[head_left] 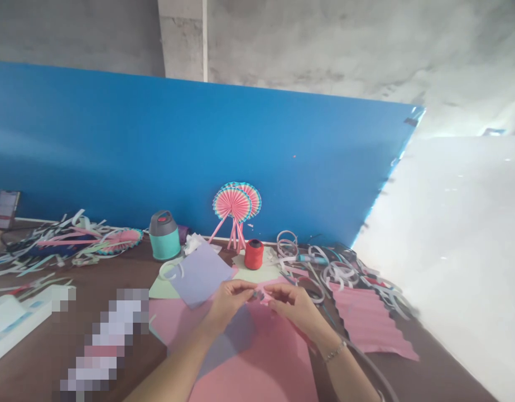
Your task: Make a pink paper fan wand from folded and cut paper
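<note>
two hands (pixel 227 301) over paper-strewn table (pixel 102 276), blue partition (pixel 135 151)

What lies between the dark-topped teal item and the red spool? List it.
In the head view: a dark purple item, crumpled white material, a lavender sheet and, farther back, pink fan handles.

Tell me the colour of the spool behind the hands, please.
The spool is red, dark on top; head view shows it best.
</note>
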`<state>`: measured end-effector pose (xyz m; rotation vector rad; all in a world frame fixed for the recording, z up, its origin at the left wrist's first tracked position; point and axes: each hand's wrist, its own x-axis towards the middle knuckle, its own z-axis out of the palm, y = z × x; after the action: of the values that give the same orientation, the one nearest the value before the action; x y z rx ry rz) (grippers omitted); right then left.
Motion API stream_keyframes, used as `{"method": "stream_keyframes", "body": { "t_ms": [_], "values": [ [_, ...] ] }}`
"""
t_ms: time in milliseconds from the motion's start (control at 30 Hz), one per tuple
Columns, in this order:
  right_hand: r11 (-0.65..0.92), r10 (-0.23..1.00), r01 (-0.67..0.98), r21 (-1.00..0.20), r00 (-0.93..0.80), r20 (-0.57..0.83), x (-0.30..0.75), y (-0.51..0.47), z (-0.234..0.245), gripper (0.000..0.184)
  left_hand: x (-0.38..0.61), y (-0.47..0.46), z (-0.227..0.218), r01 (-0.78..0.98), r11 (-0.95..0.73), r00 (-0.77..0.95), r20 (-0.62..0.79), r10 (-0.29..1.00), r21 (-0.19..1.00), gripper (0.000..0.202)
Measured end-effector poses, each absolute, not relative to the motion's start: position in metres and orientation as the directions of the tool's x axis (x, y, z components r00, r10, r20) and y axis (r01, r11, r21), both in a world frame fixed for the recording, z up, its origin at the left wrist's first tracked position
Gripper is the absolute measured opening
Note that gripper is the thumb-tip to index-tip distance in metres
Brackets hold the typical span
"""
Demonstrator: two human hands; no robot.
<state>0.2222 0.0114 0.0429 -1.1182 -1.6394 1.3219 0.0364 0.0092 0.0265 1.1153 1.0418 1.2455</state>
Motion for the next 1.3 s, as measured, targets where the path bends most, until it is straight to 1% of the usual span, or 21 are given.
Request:
{"method": "stream_keyframes", "body": {
  "t_ms": [133,333,500,633,733,933,1300],
  "values": [
    [0.066,0.944,0.206,-0.976,-0.329,-0.006,0.222,0.013,0.041,0.035,0.037,0.010,0.026,-0.165,0.009,0.037,-0.002,0.999,0.986,0.025],
    [0.101,0.935,0.249,-0.963,-0.354,0.007,0.223,0.015,0.039,0.031,0.037,0.012,0.021,-0.162,0.007,0.027,-0.003,1.000,0.987,0.025],
    [0.180,0.940,0.243,-0.953,-0.328,0.093,0.222,0.013,0.041,0.032,0.037,0.015,0.019,-0.163,-0.001,0.007,0.002,1.000,0.987,0.026],
    [0.254,0.924,0.256,-0.933,-0.350,0.156,0.221,0.016,0.037,0.025,0.037,0.014,0.021,-0.156,0.012,0.014,-0.010,1.000,0.988,0.025],
    [0.262,0.917,0.262,-0.929,-0.369,0.155,0.219,0.019,0.030,0.018,0.038,0.013,0.021,-0.133,-0.016,0.043,0.022,0.999,0.991,0.023],
    [0.228,0.926,0.250,-0.941,-0.353,0.131,0.220,0.020,0.025,0.015,0.038,0.011,0.019,-0.122,-0.103,0.123,0.118,0.985,0.987,0.022],
    [0.249,0.919,0.269,-0.931,-0.367,0.140,0.221,0.020,0.029,0.016,0.038,0.007,0.024,-0.090,-0.141,0.134,0.152,0.979,0.986,0.018]
  ]
}}
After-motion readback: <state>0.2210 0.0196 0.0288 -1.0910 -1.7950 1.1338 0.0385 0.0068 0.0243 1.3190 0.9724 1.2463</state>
